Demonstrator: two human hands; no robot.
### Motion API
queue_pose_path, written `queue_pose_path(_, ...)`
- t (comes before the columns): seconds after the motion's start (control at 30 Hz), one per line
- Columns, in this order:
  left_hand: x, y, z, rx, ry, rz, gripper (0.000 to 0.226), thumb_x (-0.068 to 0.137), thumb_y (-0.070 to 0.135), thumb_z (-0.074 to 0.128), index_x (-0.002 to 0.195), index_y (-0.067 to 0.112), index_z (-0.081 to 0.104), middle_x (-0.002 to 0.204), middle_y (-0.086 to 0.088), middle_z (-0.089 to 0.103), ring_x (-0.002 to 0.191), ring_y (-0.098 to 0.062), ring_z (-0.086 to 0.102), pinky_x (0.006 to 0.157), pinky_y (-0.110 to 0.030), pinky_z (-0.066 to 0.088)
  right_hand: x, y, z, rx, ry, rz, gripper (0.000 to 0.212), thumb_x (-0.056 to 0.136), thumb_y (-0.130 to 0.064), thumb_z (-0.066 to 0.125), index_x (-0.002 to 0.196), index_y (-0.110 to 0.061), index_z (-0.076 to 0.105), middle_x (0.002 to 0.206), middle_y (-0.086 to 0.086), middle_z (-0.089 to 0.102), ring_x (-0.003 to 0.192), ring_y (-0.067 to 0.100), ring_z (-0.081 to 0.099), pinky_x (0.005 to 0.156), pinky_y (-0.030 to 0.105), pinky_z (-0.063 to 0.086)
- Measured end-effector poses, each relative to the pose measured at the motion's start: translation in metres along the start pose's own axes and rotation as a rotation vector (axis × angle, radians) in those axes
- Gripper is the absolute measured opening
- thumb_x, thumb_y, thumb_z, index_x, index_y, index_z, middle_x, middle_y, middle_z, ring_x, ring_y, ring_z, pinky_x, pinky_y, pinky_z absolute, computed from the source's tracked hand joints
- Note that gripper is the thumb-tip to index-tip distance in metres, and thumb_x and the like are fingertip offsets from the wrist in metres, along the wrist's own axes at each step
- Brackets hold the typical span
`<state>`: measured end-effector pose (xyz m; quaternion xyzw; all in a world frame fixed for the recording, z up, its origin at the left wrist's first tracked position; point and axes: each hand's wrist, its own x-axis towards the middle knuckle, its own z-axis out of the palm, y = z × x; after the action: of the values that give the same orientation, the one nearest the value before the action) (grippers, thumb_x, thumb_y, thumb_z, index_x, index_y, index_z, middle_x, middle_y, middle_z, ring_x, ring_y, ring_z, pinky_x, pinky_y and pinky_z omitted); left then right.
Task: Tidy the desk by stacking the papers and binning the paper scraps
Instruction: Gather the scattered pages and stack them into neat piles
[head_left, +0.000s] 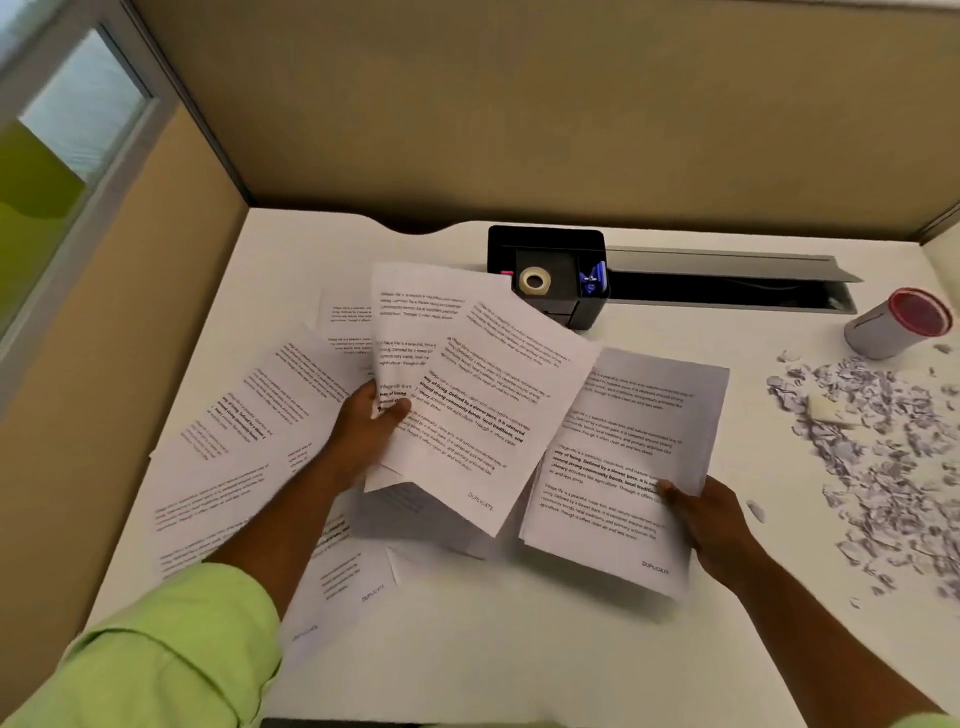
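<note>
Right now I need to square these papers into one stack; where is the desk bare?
Bare: the near desk edge between both forearms, and the back-left corner beside the organizer. Crowded: loose sheets at left, paper scraps at right.

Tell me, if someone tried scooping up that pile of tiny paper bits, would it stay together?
Probably not. The paper scraps lie loose and spread across the desk, so they would likely scatter. They look thin and curled, so probably very light, and a push might slide some off the edge.
</note>
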<state>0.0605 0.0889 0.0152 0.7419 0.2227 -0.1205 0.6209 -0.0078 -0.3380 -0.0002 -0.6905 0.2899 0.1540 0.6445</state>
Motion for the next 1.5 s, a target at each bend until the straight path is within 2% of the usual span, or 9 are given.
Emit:
queue_pose_path(0.1,-0.013,0.015,0.005,-0.117,-0.028,0.035,0.035,0.094,0.021,0.064,0.128,0.017,0.058,0.122,-0.001,0.068,0.108,-0.021,0.067,0.092,-0.044,0.055,-0.007,-0.01,-0.007,0.008,-0.05,-0.011,0.097,0.039,-0.061,0.097,0.117,-0.011,0.068,0.107,0.008,0.078,0.093,0.032,0.076,0.078,0.049,0.063)
queue_pose_path(0.17,-0.021,0.026,0.016,-0.16,-0.048,0.057,0.031,0.094,0.022,0.063,0.125,0.017,0.059,0.119,-0.001,0.068,0.107,-0.02,0.067,0.089,-0.038,0.057,-0.007,-0.015,-0.007,0.021,-0.067,-0.03,0.105,0.032,-0.064,0.096,0.117,-0.011,0.068,0.106,0.008,0.079,0.094,0.033,0.076,0.078,0.047,0.063)
queue_pose_path(0.43,-0.048,0.044,0.086,0.059,-0.048,0.091,0.029,0.091,0.028,0.068,0.119,0.028,0.058,0.116,0.012,0.066,0.104,-0.014,0.065,0.087,-0.033,0.055,-0.018,-0.065,0.028,0.045,-0.135,-0.168,0.024,0.092,-0.006,0.071,0.116,-0.009,0.072,0.107,0.008,0.079,0.099,0.031,0.075,0.086,0.05,0.061)
queue_pose_path(0.77,-0.061,0.058,0.094,-0.077,-0.189,0.072,0.065,0.078,0.029,0.081,0.132,0.028,0.046,0.118,0.012,0.065,0.109,-0.012,0.063,0.085,-0.032,0.056,-0.034,-0.086,0.029,0.099,-0.285,-0.12,0.035,0.092,0.01,0.057,0.113,-0.013,0.073,0.109,0.01,0.078,0.1,0.034,0.075,0.08,0.047,0.062)
queue_pose_path(0.93,-0.065,0.057,0.099,-0.153,-0.222,0.06,0.054,0.079,0.023,0.079,0.127,0.022,0.057,0.119,0.007,0.07,0.111,-0.016,0.065,0.099,-0.04,0.051,-0.036,-0.08,0.029,0.204,-0.25,-0.111,0.028,0.106,-0.019,0.047,0.125,-0.014,0.067,0.118,0.012,0.075,0.11,0.038,0.071,0.095,0.058,0.056)
queue_pose_path(1.13,-0.075,0.063,0.115,-0.166,-0.192,0.084,0.042,0.095,0.009,0.06,0.131,0.029,0.052,0.122,0.005,0.067,0.11,-0.019,0.064,0.088,-0.037,0.058,-0.038,-0.087,0.034,0.417,-0.194,-0.122,0.074,0.092,-0.072,0.033,0.134,-0.019,0.063,0.123,0.012,0.073,0.11,0.036,0.071,0.096,0.053,0.054)
queue_pose_path(1.23,-0.079,0.065,0.115,-0.131,-0.212,0.097,0.054,0.096,0.004,0.056,0.14,0.033,0.042,0.131,0.004,0.06,0.115,-0.019,0.061,0.09,-0.043,0.057,-0.04,-0.088,0.035,0.222,-0.185,-0.278,0.04,0.098,-0.038,0.063,0.131,-0.016,0.061,0.121,0.008,0.075,0.108,0.035,0.072,0.092,0.053,0.059)
queue_pose_path(1.33,-0.087,0.07,0.108,-0.147,-0.254,0.129,0.052,0.091,0.004,0.064,0.131,0.034,0.047,0.124,0.004,0.066,0.112,-0.018,0.064,0.089,-0.042,0.058,-0.035,-0.087,0.028,0.169,-0.172,-0.351,0.039,0.091,-0.007,0.072,0.129,-0.01,0.062,0.121,0.008,0.075,0.109,0.033,0.072,0.092,0.05,0.059)
queue_pose_path(1.5,-0.094,0.082,0.1,-0.258,-0.237,0.178,0.043,0.09,0.017,0.066,0.13,0.022,0.052,0.12,0.002,0.07,0.107,-0.019,0.068,0.084,-0.04,0.058,-0.037,-0.093,0.021,0.041,-0.271,-0.377,0.034,0.091,-0.006,0.071,0.125,-0.012,0.065,0.118,0.005,0.076,0.107,0.029,0.073,0.092,0.045,0.06)
